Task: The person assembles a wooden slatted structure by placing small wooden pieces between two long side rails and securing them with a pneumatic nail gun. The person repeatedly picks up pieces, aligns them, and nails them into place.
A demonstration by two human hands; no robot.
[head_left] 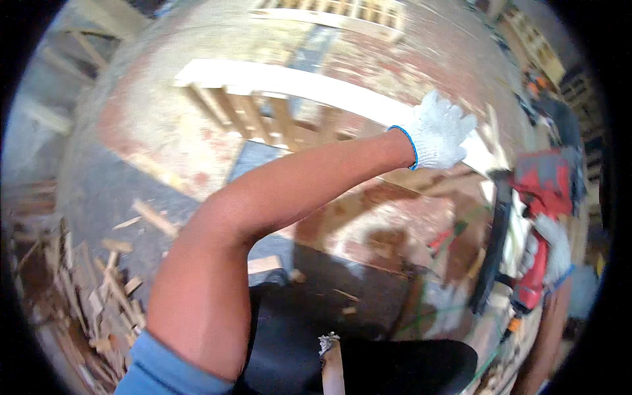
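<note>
My left hand (442, 131), in a white knit glove with a blue cuff edge, lies with fingers spread on the right part of a long pale board (296, 82). This board forms the top of a wooden frame, with several upright slats (253, 115) below it. Over at the right, my right hand (552, 247), gloved too, is wrapped round the handle of a red nail gun (545, 181). The gun's long black magazine (492, 243) slants down toward me, and its nose is close to the board's right end. Exact contact there cannot be made out.
Another slatted wooden frame (336, 16) lies at the far side. Wood offcuts (108, 289) are heaped at lower left. A green hose (494, 355) runs near the gun. At the bottom middle, a cigarette with ash (332, 362) juts into view. Stacked wood (533, 46) stands far right.
</note>
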